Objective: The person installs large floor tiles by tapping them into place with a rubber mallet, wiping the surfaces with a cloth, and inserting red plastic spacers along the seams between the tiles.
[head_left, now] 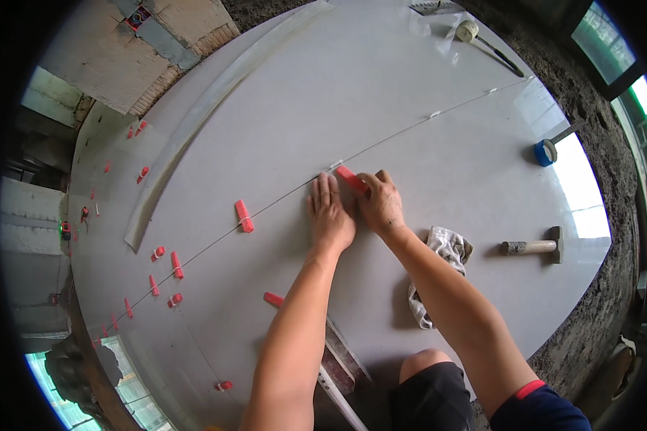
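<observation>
1. The person knelt on a floor of large grey tiles (pixel 410 93), both forearms reaching forward to the joint line (pixel 424 121) between two tiles.
2. The left hand (pixel 330 215) lay flat on the tile just below the joint, palm down, fingers (pixel 323 188) straight and close together, holding nothing.
3. The right hand (pixel 381 203) sat just beside it, its fingers curled around a red wedge (pixel 351 177) that stood at the joint; the wedge's far end showed beyond the knuckles, and how firmly it was pinched could not be told.
4. Judged from the layout, the levelling work looked partly done: another red wedge (pixel 244 215) already sat in the same joint to the left, and several more red clips (pixel 174 264) were set along joints farther left.
5. Small pale clips (pixel 435 114) farther up the joint to the right carried no red wedges, so that stretch seemed left to do.
6. A loose red wedge (pixel 273 299) lay on the tile near the left forearm.
7. A crumpled rag (pixel 442 266) lay beside the right forearm, with a hammer (pixel 533 246) just beyond it.
8. A blue-headed mallet (pixel 550 149) rested near the right edge of the tiles, and a pale-headed mallet (pixel 482 39) lay at the far end.
</observation>
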